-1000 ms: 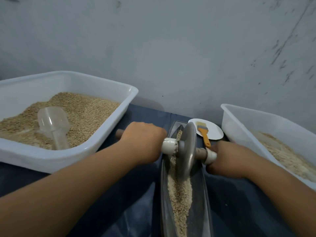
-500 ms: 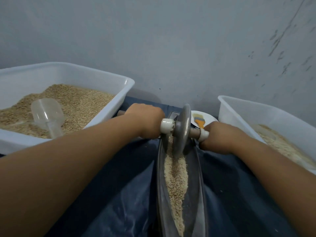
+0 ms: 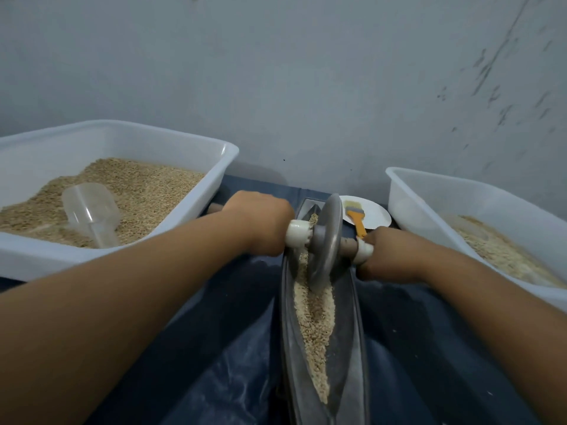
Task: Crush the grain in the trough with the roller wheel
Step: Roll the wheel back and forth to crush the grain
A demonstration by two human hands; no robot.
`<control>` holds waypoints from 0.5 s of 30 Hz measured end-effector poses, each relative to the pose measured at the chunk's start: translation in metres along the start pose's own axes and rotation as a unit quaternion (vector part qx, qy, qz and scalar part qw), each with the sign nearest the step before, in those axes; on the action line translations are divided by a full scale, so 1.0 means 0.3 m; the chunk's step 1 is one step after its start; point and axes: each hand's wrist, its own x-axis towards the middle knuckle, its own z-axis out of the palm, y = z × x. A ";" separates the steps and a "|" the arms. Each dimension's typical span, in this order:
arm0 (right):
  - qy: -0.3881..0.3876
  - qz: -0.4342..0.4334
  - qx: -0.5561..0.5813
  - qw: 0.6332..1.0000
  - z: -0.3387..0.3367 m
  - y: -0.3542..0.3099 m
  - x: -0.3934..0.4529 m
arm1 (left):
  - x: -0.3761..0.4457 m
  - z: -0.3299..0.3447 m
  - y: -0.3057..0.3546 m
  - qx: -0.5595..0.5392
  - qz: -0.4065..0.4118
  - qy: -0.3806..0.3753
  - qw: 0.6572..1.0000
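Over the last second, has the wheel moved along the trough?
Yes. The wheel has rolled away from the person, toward the far end of the trough; it now stands nearer the plate than a second ago.

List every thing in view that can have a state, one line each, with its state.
roller wheel: upright on edge in the trough, in the grain
trough: holds a strip of grain along its bottom
left hand: grips the left handle
right hand: grips the right handle
left tub: heaped with grain
scoop: lying on that grain
right tub: partly filled
brush: lying on the white plate
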 end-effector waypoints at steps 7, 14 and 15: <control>0.078 0.009 -0.050 0.996 0.004 -0.023 0.008 | 0.011 0.007 0.005 -0.010 -0.023 0.005 1.000; -0.003 -0.020 -0.029 0.999 0.004 -0.009 -0.005 | -0.025 0.056 -0.010 -0.005 -0.007 0.024 1.000; 0.006 -0.025 -0.039 0.999 0.005 -0.008 0.004 | -0.024 0.059 -0.009 -0.003 -0.009 0.033 0.999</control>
